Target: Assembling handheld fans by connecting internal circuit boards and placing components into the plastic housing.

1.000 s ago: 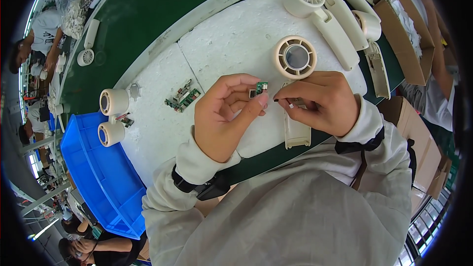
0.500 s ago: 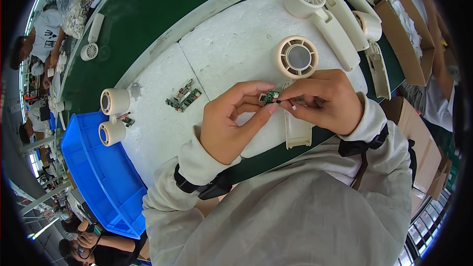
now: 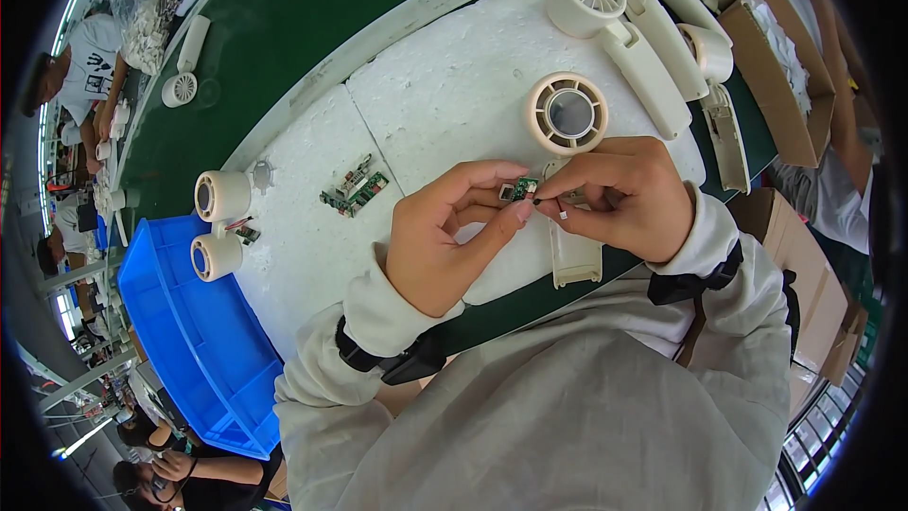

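Head view: left hand [image 3: 445,232] and right hand [image 3: 629,194] pinch a small green circuit board [image 3: 518,190] above the open fan handle shell [image 3: 575,260]; board apparently not yet seated, more boards [image 3: 355,191] wait.

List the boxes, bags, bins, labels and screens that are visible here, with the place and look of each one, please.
Cardboard box: upper right beside the white foam mat, open, brown, with white material inside.
Second cardboard box: right edge, lower down, brown, its top not clear.
Plastic bag: upper left, clear, filled with small white parts.
Blue bin: lower left, rectangular plastic tray.
No label or screen can be made out.
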